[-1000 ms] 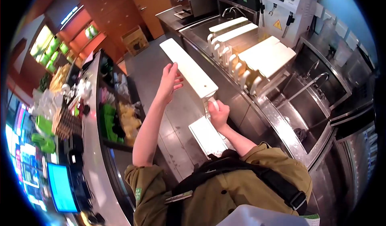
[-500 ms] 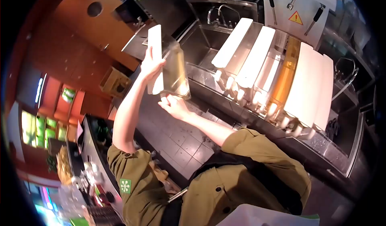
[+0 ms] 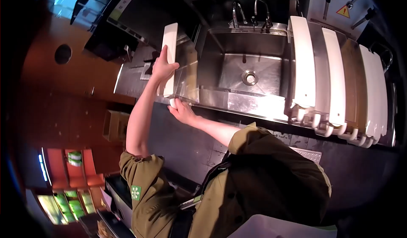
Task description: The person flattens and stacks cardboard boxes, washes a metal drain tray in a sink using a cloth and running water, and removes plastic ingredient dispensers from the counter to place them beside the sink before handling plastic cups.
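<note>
A clear, narrow, deep container with a long white lid is held up left of the sink. My left hand wraps round the lid's middle, thumb on its near side. At the container's front end, my right hand grips the white handle, its fingers closed. Through the clear side wall a yellowish tint shows; whether there is liquid inside, I cannot tell.
A steel sink with taps lies ahead. Several similar containers with white lids stand on the counter to its right. A cardboard box and an orange-brown door are at the left.
My left hand has gone from open in the air to gripping the lid. The held container has swung toward the counter left of the sink, and the view has turned, bringing the sink to the middle.
</note>
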### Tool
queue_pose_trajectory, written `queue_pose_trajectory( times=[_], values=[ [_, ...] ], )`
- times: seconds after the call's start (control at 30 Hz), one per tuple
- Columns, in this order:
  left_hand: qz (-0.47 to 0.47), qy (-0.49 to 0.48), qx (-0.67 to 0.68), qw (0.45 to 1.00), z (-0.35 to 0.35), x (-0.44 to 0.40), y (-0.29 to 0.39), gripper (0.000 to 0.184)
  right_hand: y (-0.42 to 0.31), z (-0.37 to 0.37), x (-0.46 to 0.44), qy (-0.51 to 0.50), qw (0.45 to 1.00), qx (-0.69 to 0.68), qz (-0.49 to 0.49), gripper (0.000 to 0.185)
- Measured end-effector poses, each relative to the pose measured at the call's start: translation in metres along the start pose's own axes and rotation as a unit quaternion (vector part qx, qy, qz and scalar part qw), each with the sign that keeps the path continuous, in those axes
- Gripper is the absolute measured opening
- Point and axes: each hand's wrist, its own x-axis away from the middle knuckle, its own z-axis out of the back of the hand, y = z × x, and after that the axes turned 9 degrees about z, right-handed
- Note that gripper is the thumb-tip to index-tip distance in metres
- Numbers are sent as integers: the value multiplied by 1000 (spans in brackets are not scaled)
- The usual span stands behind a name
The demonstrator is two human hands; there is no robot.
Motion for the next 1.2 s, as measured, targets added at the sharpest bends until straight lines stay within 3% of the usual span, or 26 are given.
queue_pose_trajectory(
  times=[0.23, 0.33, 0.37, 0.53, 0.67, 0.73, 0.87, 0.93, 0.97, 1.0, 1.07, 1.1, 1.13, 1.17, 1.2],
  values=[
    [-32, -33, -41, 998, -5, -39, -24, 88, 47, -36, -25, -67, 992, 39, -98, 29],
    [-43, -67, -24, 997, -5, -46, -24, 89, 58, -41, -35, -75, 990, -40, -116, 32],
    [-31, -75, -37, 996, -3, -48, -22, 90, 61, -42, -40, -115, 979, -36, -164, 37],
    [7, -109, -60, 992, -7, -65, -23, 95, 38, -16, -60, -230, 944, 166, -169, 44],
    [23, -71, -66, 995, -7, -56, -7, 95, 24, 16, -40, -183, 950, 181, -175, 52],
    [-49, 1, -108, 993, -5, -48, -4, 90, 13, 35, -39, -201, 942, 162, -215, 55],
    [-46, 50, -156, 985, -6, -48, 0, 83, 18, 55, -31, -162, 942, 186, -228, 53],
    [-90, 161, -201, 962, 6, -39, 13, 75, 26, 61, -24, -159, 948, 183, -206, 55],
    [-155, 247, -157, 944, 12, -27, 25, 61, 24, 67, -16, -123, 957, 197, -171, 48],
    [-221, 279, -36, 934, 22, -7, 45, 44, 6, 77, -14, -179, 947, 170, -207, 44],
    [-312, 309, 134, 888, 23, 33, 62, 27, -43, 112, -10, -260, 911, 137, -288, 38],
    [-321, 261, 215, 885, 18, 68, 75, 19, -36, 122, 14, -288, 922, 77, -246, 32],
    [-365, 243, 325, 838, -9, 91, 79, 12, -36, 133, 44, -284, 927, 90, -229, 33],
    [-468, 201, 245, 825, -13, 118, 95, 14, -47, 148, 67, -302, 919, 101, -233, 27],
    [-522, 88, 309, 790, -31, 146, 117, 16, -60, 167, 92, -311, 913, 116, -237, 30]
  ],
)
